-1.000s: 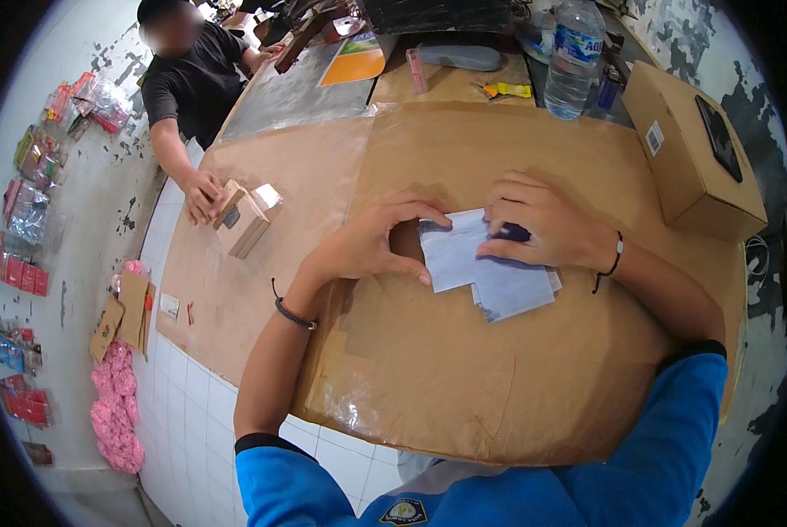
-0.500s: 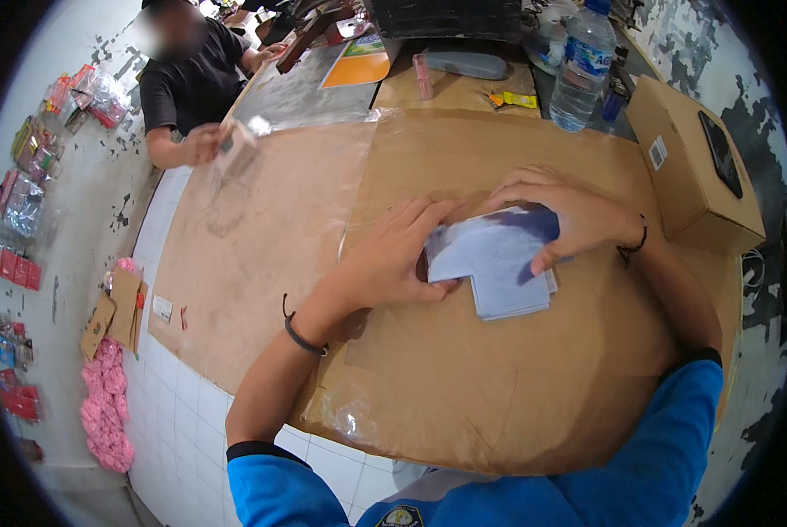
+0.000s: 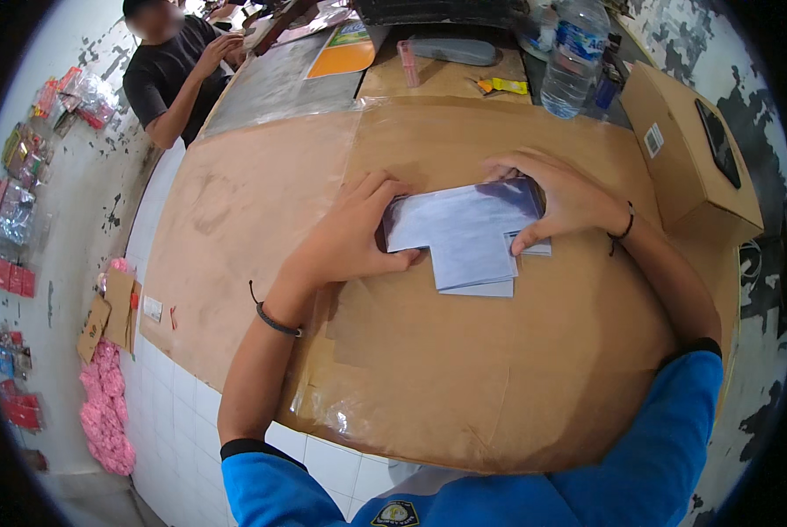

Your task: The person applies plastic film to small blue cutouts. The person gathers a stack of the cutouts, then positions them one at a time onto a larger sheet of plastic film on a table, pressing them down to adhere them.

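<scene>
A stack of pale bluish-white T-shaped paper cutouts lies on the brown table covering, its stem pointing toward me. Its sheets are not fully lined up: some corners stick out at the stem's end and at the right. My left hand is curled round the stack's left end, thumb at the lower edge. Gripping the right end is my right hand, fingers behind the far edge and thumb on the near side. A dark strip shows along the upper right edge of the stack.
A cardboard box with a black phone on top stands at the right. Behind the stack are a water bottle, a yellow wrapper and a grey case. Another person stands at the far left table edge.
Both hands have shifted left with the stack, and its sheets lie straighter and more spread out sideways. The other person's hand, with a blurred boxy thing, has drawn back from the table.
</scene>
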A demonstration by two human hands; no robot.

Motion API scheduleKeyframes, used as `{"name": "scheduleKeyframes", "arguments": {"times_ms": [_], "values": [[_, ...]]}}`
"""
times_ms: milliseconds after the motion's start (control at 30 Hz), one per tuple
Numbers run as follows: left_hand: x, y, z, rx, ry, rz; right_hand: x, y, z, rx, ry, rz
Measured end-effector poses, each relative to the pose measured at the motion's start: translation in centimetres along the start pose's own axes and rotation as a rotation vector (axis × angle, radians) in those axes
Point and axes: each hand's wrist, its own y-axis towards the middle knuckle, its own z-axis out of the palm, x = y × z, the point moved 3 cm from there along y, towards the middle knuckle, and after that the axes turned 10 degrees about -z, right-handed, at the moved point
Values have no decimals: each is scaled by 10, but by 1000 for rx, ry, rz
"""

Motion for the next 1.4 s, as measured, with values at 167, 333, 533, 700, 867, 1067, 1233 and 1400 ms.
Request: {"name": "scheduleKeyframes", "arguments": {"times_ms": [167,333,533,700,867,1067,1233,1400], "values": [[14,0,-6,29,-29,-5,-1,0,-7,88,-197,-143],[25,-2,-4,-95,39,14,4,-1,-10,199,-218,-141],[7,0,0,-55,-4,23,16,-6,-12,325,-165,-33],[2,-3,-1,19,-3,38,21,-5,-6,303,-62,20],[4,0,0,46,-56,31,14,-5,-5,208,-138,-121],[-2,1,3,-11,-7,37,20,-12,-21,383,-168,104],[-3,1,-5,95,-79,-1,18,-8,-11,280,-99,106],[-3,-2,-11,153,-34,-40,11,-9,4,123,-144,-31]]}}
